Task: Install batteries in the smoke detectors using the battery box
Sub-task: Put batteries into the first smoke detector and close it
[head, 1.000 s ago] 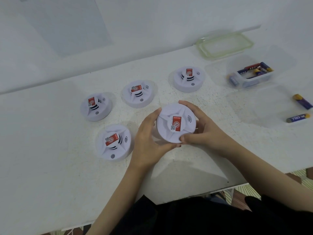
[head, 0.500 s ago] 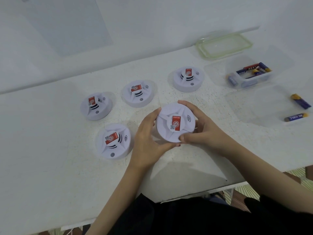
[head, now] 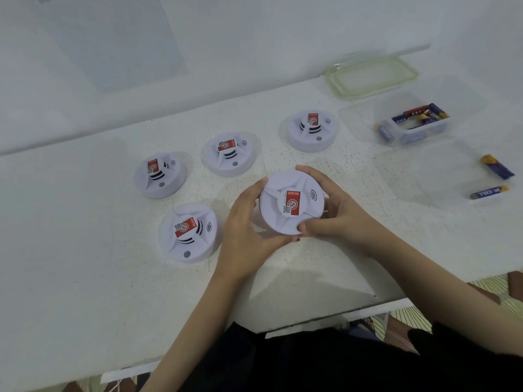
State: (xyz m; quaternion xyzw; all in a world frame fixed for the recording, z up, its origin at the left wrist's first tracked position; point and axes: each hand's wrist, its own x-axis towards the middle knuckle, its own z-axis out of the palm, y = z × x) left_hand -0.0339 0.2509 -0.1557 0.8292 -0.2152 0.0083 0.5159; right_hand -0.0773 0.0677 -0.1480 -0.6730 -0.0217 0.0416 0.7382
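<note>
Hands: left hand [head: 243, 222] and right hand [head: 331, 213] clamp smoke detector [head: 291, 205] | battery box [head: 416, 127] far right, nearer right hand

Dim, bluish – soft shadows, wide-angle bowing

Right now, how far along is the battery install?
Done: battery box open, its lid set behind it, two loose batteries laid on the table. In hand: left hand and right hand grip the held detector, label up, no battery compartment showing. Left: four other detectors sit face up; whether any holds batteries cannot be seen. Boxed batteries wait.
</note>
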